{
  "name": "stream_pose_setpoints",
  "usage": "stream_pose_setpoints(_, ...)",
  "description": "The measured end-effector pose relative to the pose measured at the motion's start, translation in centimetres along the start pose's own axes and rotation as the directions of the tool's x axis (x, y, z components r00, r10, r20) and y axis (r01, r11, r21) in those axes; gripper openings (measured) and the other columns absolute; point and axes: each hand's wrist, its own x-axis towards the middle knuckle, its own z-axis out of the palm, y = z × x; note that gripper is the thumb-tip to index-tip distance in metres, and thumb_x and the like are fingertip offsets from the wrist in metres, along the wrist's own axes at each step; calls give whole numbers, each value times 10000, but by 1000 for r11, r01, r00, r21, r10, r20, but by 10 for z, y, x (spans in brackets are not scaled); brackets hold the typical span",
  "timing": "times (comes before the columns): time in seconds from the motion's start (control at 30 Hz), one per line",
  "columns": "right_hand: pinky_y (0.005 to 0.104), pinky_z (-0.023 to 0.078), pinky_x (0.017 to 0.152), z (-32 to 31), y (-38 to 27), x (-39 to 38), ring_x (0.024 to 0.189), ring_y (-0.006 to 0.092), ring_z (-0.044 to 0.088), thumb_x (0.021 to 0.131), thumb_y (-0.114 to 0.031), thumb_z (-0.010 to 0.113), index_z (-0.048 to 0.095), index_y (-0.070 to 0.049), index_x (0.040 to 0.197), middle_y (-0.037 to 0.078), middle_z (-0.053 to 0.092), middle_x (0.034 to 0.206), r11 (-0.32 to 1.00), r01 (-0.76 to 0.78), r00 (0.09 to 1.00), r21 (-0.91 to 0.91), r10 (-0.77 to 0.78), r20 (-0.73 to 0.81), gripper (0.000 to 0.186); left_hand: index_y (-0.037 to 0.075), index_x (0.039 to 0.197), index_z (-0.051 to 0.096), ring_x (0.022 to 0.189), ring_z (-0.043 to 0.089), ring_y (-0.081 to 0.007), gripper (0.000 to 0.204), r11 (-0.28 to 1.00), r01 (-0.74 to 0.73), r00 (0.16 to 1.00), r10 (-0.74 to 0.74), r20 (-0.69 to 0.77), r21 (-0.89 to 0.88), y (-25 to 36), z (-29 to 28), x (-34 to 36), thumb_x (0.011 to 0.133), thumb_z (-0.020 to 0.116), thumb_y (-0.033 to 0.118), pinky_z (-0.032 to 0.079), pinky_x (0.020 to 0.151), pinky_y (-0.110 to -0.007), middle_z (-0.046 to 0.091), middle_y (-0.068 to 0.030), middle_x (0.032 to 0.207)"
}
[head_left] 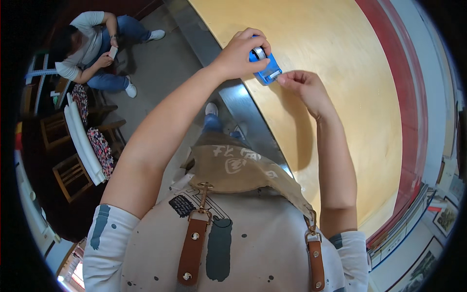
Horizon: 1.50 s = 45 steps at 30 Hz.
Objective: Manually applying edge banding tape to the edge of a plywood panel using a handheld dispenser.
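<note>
Head view: your left hand [244,54] curls around the blue tape dispenser [269,68]; your right hand [307,91] pinches at its near end, hold unclear; its long axis slants roughly along the counter's [340,73] left edge, close by

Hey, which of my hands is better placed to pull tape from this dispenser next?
Probably your right hand: its fingertips are at the blue tape dispenser's lower edge, while your left hand grips its body.
</note>
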Motion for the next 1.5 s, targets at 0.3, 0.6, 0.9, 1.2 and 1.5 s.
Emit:
stream_pose_setpoints(0.3,342,525,686,26,43,-8,759,266,663,841,-135,727,747,-43,820,133,678,831,905,375,918,-203,-393,-55,97,113,970,658,1131,551,-273,228,997,-25,994,32,-101,74,-21,-8,11,769,736,186,455,972,-378,535,-94,1180)
stream_pose_setpoints(0.6,366,402,830,53,47,-3,823,228,572,794,-190,780,756,-131,802,13,673,792,779,405,867,-478,-493,-69,65,110,985,651,1143,549,-257,242,998,6,999,-3,-50,62,-35,-28,23,770,734,183,460,968,-372,537,-82,1186)
stream_pose_setpoints(0.9,347,389,734,67,25,2,658,182,528,798,-285,804,662,-125,942,-12,539,622,756,216,912,-618,-381,-148,258,110,984,652,1153,540,-303,232,999,10,999,-8,-48,49,-33,-30,21,777,725,184,441,976,-397,537,-114,1225)
stream_pose_setpoints(1.2,321,506,655,47,-20,49,683,209,625,881,-165,719,693,-2,1039,129,652,822,798,476,811,-369,-561,-166,229,98,996,651,1154,513,-318,174,999,-26,999,26,-19,-29,-37,-37,23,931,557,229,407,989,-400,533,-129,1228)
stream_pose_setpoints(1.5,255,487,653,27,-25,58,701,92,586,878,-85,703,695,29,998,56,694,826,953,268,961,-143,-274,-27,165,110,998,659,1152,504,-318,173,999,16,1000,-15,5,-48,-30,-38,22,936,553,232,397,997,-400,534,-129,1239)
